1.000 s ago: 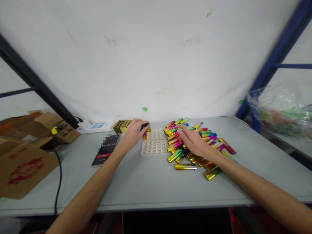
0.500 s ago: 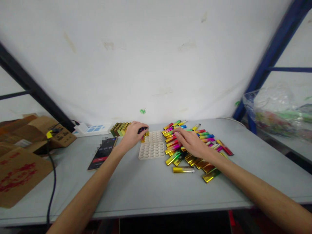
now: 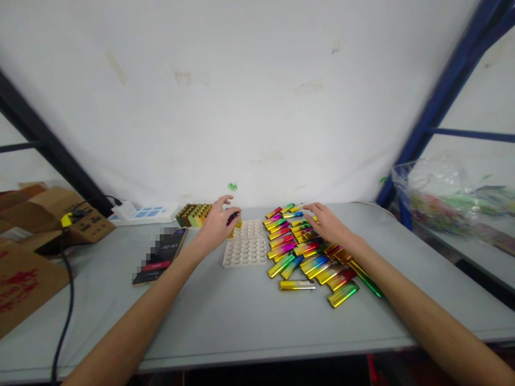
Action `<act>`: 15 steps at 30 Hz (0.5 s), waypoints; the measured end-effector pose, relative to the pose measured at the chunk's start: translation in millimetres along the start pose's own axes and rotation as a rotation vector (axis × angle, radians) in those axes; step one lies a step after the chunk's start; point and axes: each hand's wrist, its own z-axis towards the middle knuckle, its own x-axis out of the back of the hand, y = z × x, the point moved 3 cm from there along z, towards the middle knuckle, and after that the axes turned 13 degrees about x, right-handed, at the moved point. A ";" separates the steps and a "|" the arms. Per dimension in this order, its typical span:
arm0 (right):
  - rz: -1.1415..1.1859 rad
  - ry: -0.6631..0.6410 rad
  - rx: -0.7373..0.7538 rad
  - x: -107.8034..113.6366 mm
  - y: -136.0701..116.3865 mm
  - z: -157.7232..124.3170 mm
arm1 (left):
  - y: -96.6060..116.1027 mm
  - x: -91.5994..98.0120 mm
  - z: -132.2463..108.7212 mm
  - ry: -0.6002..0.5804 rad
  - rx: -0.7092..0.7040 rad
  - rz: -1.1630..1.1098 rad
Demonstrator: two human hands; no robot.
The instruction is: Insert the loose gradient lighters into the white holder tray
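Note:
My left hand (image 3: 214, 226) is over the back left corner of a white tray with round holes (image 3: 249, 229), thumb and fingers apart. Close to its fingertips, a few upright lighters (image 3: 233, 228) with dark tops stand in that corner, partly hidden by the hand. My right hand (image 3: 330, 224) hovers at the back right of a spread of shiny lighters (image 3: 281, 241) in gold, pink, green, blue and red, its fingers loosely bent and apart. I see nothing gripped in it. A second white holed tray (image 3: 244, 253) lies in front of the first, its holes bare.
Blocks of upright lighters (image 3: 193, 214) stand behind my left wrist. A phone (image 3: 161, 254) with a running timer and a power strip (image 3: 145, 213) lie left, beside cardboard boxes (image 3: 36, 289) and a black cable (image 3: 66, 316). A clear plastic bag (image 3: 438, 198) sits at right.
My right hand has moved right and slightly back across the lighters, uncovering more of them. The fingers of my left hand have spread and lifted. The view has shifted slightly.

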 end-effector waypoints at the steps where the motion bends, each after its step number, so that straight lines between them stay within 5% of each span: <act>1: -0.004 -0.028 0.016 -3.1 3.0 -1.6 | -1.3 -2.6 -2.1 0.018 -0.001 0.003; 6: -0.002 -0.144 0.095 -12.2 9.2 6.2 | -10.7 -18.6 -12.7 -0.062 0.002 -0.037; 15: -0.101 -0.388 0.140 -51.9 21.7 61.0 | -13.9 -28.8 -22.7 -0.041 0.021 -0.058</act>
